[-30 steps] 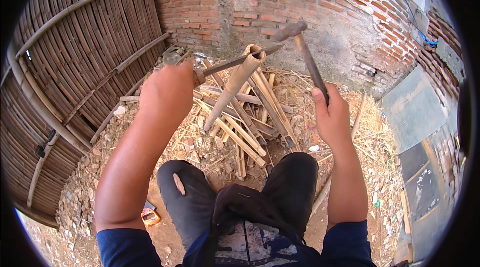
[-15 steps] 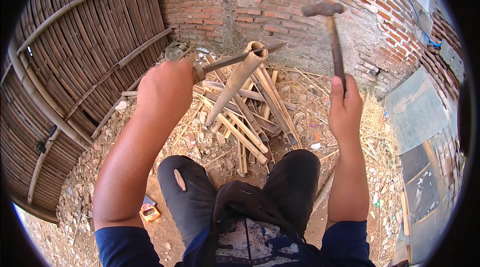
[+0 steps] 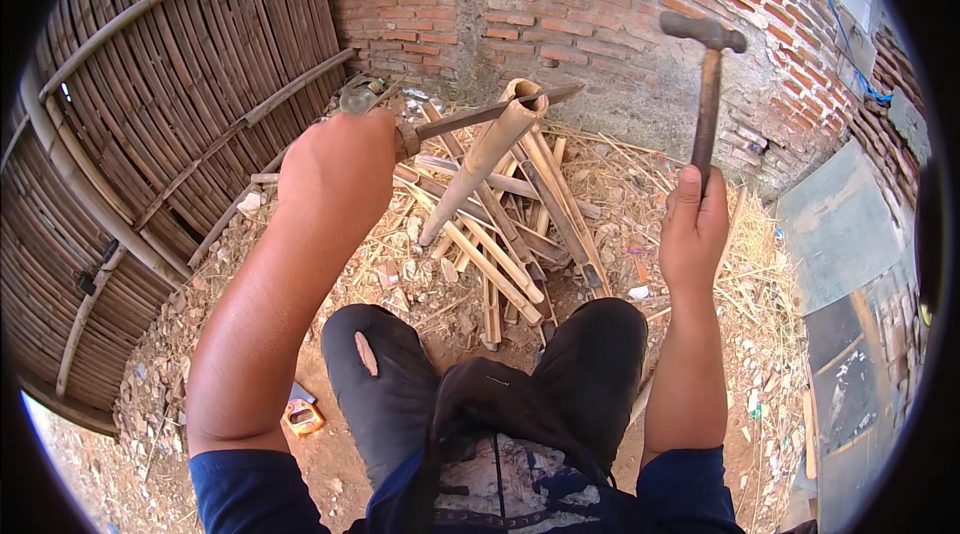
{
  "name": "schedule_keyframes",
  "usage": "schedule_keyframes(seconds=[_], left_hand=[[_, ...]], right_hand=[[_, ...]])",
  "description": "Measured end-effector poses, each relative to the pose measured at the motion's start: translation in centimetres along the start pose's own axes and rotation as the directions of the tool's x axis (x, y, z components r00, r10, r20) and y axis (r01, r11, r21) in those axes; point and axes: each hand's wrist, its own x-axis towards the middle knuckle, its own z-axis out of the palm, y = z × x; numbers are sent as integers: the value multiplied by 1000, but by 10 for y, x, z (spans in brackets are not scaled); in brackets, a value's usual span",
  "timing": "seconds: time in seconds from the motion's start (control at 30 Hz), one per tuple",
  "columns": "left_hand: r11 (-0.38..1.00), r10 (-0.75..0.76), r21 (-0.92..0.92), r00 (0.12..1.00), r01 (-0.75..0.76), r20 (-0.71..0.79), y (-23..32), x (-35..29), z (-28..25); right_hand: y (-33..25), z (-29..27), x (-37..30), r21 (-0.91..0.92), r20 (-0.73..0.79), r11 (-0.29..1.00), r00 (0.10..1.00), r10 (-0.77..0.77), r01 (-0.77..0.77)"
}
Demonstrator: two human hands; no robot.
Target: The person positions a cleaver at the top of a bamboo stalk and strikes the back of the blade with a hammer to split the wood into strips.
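Note:
My left hand (image 3: pixel 340 169) is closed around the wooden handle of a long-bladed knife (image 3: pixel 465 121). Its blade lies across the top end of a bamboo pole (image 3: pixel 487 159), and the tip sticks out past the far side. The pole leans at a slant, its hollow end up, above a heap of split bamboo pieces (image 3: pixel 500 279). To the right, my right hand (image 3: pixel 693 229) grips the lower handle of a hammer (image 3: pixel 708 99), held upright with its metal head raised, apart from the knife and the pole.
A brick wall (image 3: pixel 570 9) stands ahead, and a bamboo slat wall (image 3: pixel 200 64) rises at left. Straw and rubble cover the ground. Near my left knee lies an orange object (image 3: pixel 303 417). Grey panels (image 3: pixel 840 219) lean at the right. My bent knees flank the bamboo heap.
The hammer has swung to the right, its head tilting from leftward to nearly upright. The whole view has shifted slightly; the knife still rests across the bamboo's top.

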Motion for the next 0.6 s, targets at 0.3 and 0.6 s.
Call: schedule_keyframes(seconds=[0.3, 0.6], left_hand=[[1000, 8, 28, 998, -6, -55, -4, 3, 1], [998, 32, 51, 998, -30, -46, 0, 0, 2]], right_hand=[[3, 2, -8, -200, 337, 978, 934, 122, -56], [5, 21, -17, -244, 215, 967, 976, -13, 67]])
